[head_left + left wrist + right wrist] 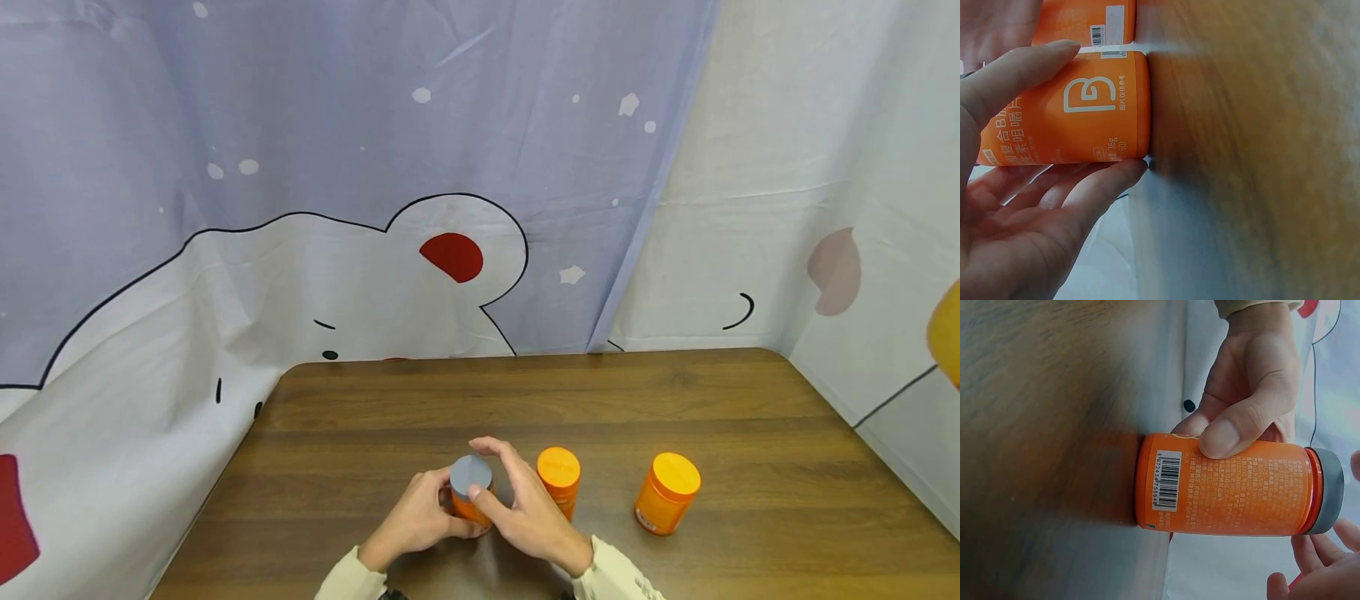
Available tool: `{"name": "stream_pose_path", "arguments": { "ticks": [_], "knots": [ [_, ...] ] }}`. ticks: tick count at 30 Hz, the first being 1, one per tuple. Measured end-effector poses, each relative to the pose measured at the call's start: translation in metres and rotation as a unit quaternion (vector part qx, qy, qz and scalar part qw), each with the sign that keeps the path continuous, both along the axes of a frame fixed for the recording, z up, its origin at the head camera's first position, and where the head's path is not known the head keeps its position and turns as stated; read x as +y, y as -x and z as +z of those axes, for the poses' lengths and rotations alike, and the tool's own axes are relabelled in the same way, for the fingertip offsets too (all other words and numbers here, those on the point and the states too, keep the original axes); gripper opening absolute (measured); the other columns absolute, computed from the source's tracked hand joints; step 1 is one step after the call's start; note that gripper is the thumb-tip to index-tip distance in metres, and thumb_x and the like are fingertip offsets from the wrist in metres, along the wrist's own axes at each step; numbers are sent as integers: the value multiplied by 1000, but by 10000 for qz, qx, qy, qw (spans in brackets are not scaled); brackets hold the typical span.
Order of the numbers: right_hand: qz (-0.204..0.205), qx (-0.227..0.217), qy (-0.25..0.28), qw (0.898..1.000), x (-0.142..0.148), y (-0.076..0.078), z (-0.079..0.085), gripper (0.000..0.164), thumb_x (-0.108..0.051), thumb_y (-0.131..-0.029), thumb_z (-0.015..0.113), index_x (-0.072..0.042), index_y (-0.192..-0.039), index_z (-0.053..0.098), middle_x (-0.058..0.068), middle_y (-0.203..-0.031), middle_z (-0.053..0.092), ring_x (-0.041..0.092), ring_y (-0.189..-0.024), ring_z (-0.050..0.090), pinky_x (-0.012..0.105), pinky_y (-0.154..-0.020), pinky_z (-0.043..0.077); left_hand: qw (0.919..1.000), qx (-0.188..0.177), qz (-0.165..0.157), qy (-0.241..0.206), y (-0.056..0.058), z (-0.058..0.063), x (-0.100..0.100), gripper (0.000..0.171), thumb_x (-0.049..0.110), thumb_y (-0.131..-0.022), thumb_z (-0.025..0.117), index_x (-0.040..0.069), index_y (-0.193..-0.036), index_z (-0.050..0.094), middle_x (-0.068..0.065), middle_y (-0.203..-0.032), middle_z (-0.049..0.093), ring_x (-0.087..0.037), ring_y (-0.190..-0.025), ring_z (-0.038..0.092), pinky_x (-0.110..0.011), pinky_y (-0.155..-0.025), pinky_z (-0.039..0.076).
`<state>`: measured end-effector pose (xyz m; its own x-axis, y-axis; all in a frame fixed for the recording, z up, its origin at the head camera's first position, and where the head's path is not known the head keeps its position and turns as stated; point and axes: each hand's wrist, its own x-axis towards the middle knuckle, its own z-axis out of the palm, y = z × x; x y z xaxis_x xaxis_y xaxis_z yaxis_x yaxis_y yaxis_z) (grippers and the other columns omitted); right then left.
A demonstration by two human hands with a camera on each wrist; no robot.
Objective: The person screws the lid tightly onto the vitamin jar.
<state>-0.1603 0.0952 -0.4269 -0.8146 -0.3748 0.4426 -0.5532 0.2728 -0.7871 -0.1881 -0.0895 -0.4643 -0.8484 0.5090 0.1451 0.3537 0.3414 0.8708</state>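
An orange bottle (1229,484) with a grey lid (471,475) stands upright on the wooden table, its printed label and barcode visible in the wrist views. My left hand (422,515) grips the bottle's body (1085,112) from the left, thumb on one side and fingers on the other. At the lid, my right hand (531,517) is spread, its thumb at the near edge and its index finger reaching past the far side. In the right wrist view the right fingers (1329,575) are beside the grey lid, partly out of frame.
Just right of my right hand stands an orange bottle with an orange lid (558,467). Farther right is another orange bottle (666,496) with a yellow-orange lid. The brown wooden table (360,417) ends at a patterned curtain (300,125) behind it.
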Motion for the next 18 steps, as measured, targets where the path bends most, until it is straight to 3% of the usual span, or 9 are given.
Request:
{"name": "stream_pose_path", "arguments": {
  "ticks": [7, 14, 18],
  "knots": [
    [277, 203, -164, 9993, 3, 5, -11, 43, -21, -91, 55, -24, -131, 39, -7, -129, 47, 15, -118, 45, 45, -97, 35, 10000, 38, -2, -1, -2, 3, 1, 50, 23, -67, 82, 14, -111, 60, 2, -105, 64, -10, -92, 62, -22, -77, 49],
    [253, 346, -134, 9990, 3, 5, -10, 42, -22, -90, 58, -23, -128, 41, -1, -124, 50, 15, -114, 47, 41, -95, 37, 9998, 47, 156, 82, -13, 28, 5, 48, 15, -65, 82, 10, -108, 62, 0, -100, 66, -8, -86, 62, -24, -75, 50],
    [180, 411, -162, 9989, 3, 5, -10, 41, -24, -89, 58, -22, -127, 42, -2, -122, 51, 14, -112, 47, 39, -94, 38, 9998, 89, 166, 111, -10, 22, 4, 49, 16, -65, 82, 12, -109, 62, 1, -100, 66, -7, -86, 62, -24, -74, 49]
  ]
}}
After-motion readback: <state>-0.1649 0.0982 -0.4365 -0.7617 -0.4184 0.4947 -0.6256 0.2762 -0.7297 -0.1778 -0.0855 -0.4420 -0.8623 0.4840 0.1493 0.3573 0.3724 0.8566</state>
